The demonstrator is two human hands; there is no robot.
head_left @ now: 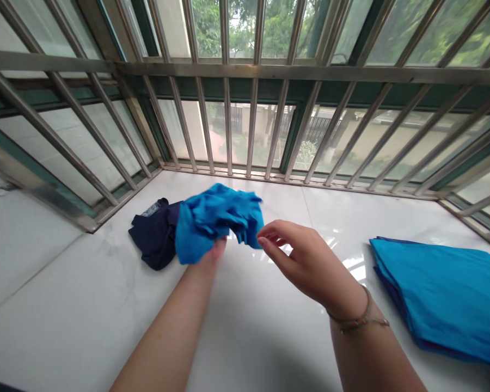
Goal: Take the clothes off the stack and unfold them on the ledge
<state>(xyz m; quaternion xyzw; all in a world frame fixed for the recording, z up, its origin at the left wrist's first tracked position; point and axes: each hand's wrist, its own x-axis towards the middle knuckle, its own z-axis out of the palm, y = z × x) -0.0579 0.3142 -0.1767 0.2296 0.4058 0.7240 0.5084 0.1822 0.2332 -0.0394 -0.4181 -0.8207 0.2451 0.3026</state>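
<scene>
A crumpled bright blue garment (218,215) is held up above the white surface; its exact kind does not show. My left hand (217,251) reaches under it from below, its fingers mostly covered by the fabric, which drapes over them. At the garment's right edge, the thumb and fingertips of my right hand (294,247) come together in a pinch at the cloth. Just left of the blue garment lies a bunched dark navy garment (153,237) with a patterned grey patch, partly covered by it.
Folded blue cloth (453,294) with dark blue layers lies at the right. The glossy white ledge (245,337) is bordered by metal window bars (251,128) at the back and both sides. Trees and a fence show outside.
</scene>
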